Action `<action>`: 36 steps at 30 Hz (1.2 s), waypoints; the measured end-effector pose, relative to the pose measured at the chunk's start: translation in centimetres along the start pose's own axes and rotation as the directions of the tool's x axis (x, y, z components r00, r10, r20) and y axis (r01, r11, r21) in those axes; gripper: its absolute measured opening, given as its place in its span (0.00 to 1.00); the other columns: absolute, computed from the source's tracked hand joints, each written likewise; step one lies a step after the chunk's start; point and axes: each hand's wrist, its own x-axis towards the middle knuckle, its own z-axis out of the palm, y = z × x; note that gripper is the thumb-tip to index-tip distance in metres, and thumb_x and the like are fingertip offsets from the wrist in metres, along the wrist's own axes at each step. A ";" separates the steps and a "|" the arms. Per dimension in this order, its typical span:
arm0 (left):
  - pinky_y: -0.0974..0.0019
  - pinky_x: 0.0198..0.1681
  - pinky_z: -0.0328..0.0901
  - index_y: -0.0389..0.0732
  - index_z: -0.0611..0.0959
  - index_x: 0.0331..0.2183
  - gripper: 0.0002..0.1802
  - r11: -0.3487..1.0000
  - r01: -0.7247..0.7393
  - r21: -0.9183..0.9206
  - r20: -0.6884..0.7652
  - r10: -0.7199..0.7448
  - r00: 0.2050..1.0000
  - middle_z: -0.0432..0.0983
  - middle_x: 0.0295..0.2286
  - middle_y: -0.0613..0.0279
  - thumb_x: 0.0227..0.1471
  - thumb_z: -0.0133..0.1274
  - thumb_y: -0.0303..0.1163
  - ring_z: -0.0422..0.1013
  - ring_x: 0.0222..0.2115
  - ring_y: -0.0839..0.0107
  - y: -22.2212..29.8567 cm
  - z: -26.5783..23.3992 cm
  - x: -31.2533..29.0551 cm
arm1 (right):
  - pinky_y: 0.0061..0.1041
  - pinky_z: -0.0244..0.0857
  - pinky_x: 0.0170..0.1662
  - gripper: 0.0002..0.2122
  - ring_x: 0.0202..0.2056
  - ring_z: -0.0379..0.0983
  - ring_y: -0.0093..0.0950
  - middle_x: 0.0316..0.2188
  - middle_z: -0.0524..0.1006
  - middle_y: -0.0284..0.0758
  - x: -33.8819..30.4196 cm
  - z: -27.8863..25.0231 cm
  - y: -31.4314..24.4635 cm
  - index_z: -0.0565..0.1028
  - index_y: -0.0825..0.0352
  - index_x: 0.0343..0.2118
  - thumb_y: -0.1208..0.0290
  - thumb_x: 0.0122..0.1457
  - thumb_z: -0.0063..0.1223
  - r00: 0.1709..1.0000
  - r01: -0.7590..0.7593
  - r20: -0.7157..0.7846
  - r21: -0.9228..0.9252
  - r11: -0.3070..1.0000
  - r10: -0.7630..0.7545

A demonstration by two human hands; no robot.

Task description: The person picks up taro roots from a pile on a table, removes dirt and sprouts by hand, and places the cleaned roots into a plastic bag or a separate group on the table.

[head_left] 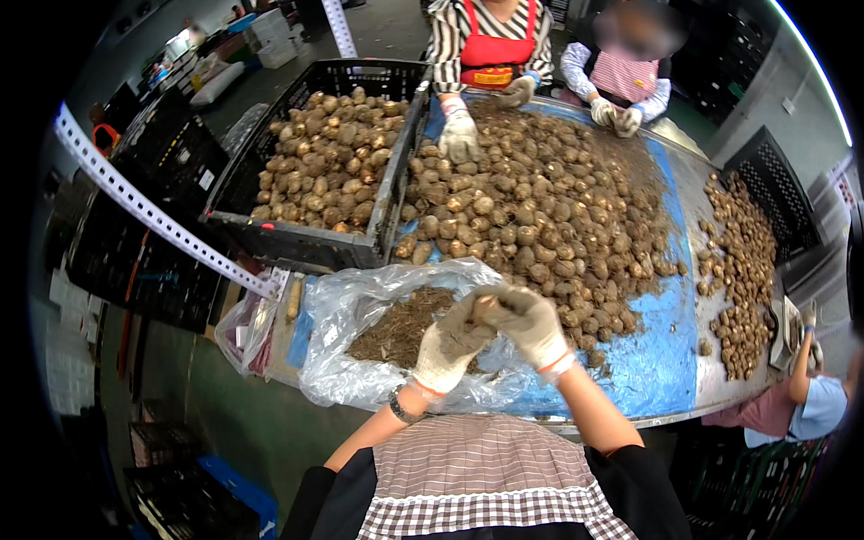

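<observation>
My left hand and my right hand, both in soiled white knit gloves, meet over the near edge of the table. Their fingers are closed around a small taro, of which only a pale brownish patch shows between the gloves. Just below them lies a clear plastic bag, spread wide, with brown fibrous scraps in it. Beyond my hands spreads a large heap of brown taros on a blue sheet.
A black crate full of taros stands at the left. A smaller taro pile and a tilted black crate are at the right. Two people work across the table; another is by a scale. A perforated white post slants at left.
</observation>
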 end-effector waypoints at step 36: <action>0.68 0.39 0.68 0.34 0.82 0.39 0.14 0.988 0.089 0.127 -0.337 -0.042 0.941 0.79 0.38 0.59 0.51 0.58 0.30 0.72 0.34 0.73 -1.3 -5.8 -2.0 | 0.17 0.70 0.37 0.20 0.36 0.75 0.19 0.40 0.79 0.35 -1.4 2.5 4.5 0.70 0.71 0.52 0.76 0.56 0.57 0.965 -0.163 0.250 0.333 0.929 0.080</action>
